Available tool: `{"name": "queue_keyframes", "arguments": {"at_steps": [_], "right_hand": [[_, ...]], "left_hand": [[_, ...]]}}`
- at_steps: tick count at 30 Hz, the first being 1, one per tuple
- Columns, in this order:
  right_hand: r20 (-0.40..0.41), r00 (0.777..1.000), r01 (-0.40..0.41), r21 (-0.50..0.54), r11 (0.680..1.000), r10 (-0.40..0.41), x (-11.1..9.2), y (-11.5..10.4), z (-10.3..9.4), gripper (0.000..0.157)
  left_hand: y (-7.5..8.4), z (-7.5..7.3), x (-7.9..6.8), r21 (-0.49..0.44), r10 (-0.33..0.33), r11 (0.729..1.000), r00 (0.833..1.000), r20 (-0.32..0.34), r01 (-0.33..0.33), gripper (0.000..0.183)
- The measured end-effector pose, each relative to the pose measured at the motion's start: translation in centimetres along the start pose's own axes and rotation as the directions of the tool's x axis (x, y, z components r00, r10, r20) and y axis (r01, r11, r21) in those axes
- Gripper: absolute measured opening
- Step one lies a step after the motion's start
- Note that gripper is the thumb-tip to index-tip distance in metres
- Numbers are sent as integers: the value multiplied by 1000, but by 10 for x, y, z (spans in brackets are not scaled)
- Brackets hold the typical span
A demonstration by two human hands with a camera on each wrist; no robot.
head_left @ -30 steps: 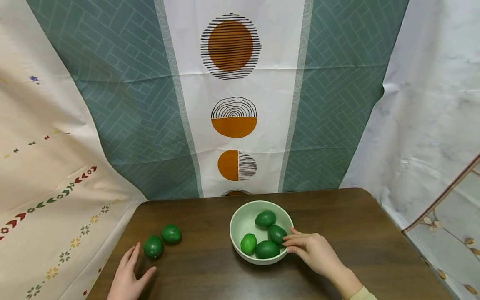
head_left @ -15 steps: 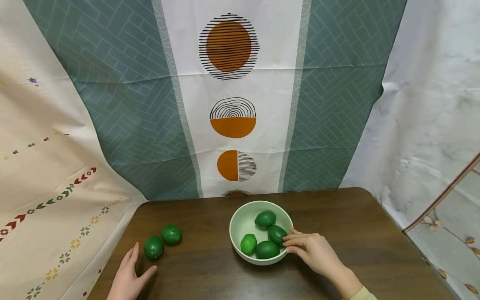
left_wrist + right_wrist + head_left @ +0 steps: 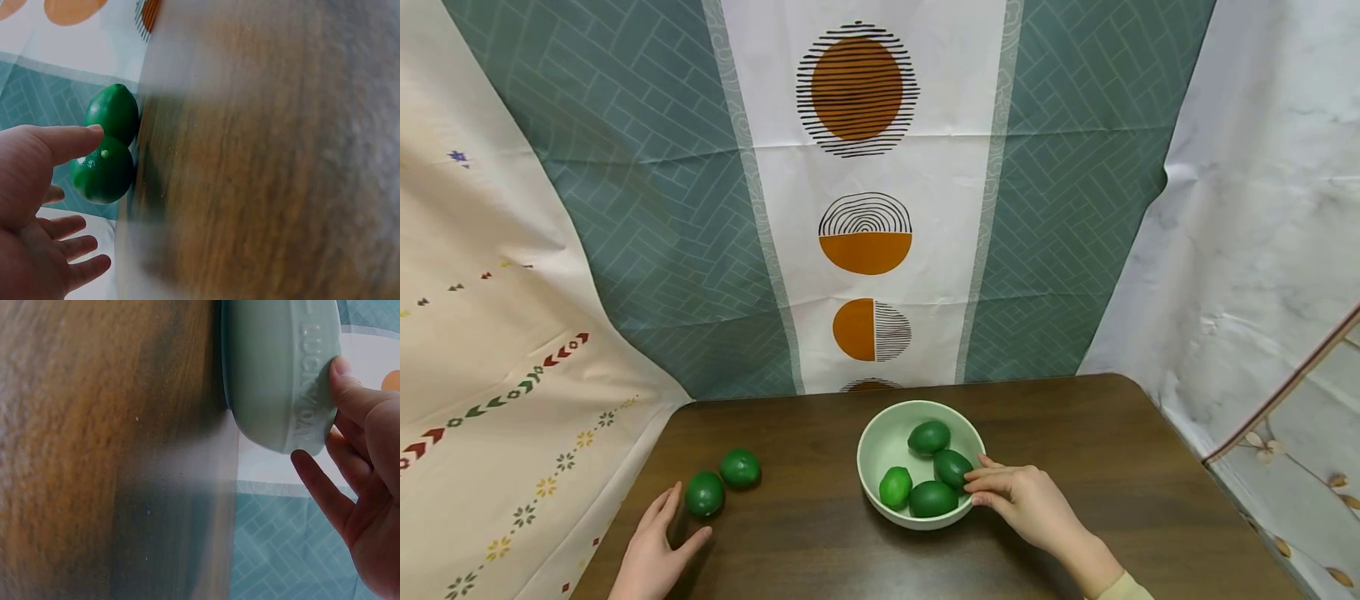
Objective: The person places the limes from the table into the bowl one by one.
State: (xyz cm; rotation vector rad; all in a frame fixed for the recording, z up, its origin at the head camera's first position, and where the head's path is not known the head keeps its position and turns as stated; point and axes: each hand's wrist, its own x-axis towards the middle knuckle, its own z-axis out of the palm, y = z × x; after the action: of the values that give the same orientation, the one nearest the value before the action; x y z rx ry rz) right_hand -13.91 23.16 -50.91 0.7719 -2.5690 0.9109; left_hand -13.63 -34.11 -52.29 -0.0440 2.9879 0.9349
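Observation:
My left hand [image 3: 653, 546] is at the table's lower left with fingers and thumb spread, holding nothing. Just beyond its fingertips lie two dark green limes, a nearer lime [image 3: 704, 494] and a farther lime [image 3: 741, 469], touching or almost so. In the left wrist view the thumb overlaps the limes [image 3: 103, 172], but contact cannot be made out. My right hand [image 3: 1033, 504] pinches the right rim of a pale green bowl [image 3: 880, 450], fingers over the edge. Raised lettering marks the bowl's outer wall [image 3: 275, 375]. Inside lie several dark green limes [image 3: 933, 500] and one brighter lime [image 3: 896, 487].
A dark brown wooden table [image 3: 805, 550] carries everything. A patterned green and white cloth [image 3: 685, 208] hangs behind it. Cream cloth [image 3: 512, 400] borders the left side and a marbled white cloth [image 3: 1247, 250] the right.

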Motion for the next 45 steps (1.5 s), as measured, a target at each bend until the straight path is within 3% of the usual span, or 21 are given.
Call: {"name": "queue_keyframes", "arguments": {"at_steps": [14,19,30,45], "right_hand": [[-1,1000,1,-3,1000,-1,0,-1,-1,18],[0,1000,-2,-7,1000,2,-1,-1,-1,17],[8,1000,-4,-3,1000,5,0,-1,-1,17],[4,1000,-7,-13,1000,7,1,-1,0,17]], "left_hand": [[2,8,5,8,68,998,997,-37,-67,102],[4,9,8,30,115,993,990,-78,-112,97],[8,6,18,8,61,998,998,-14,-61,106],[1,10,23,43,116,993,991,-71,-113,95]]}}
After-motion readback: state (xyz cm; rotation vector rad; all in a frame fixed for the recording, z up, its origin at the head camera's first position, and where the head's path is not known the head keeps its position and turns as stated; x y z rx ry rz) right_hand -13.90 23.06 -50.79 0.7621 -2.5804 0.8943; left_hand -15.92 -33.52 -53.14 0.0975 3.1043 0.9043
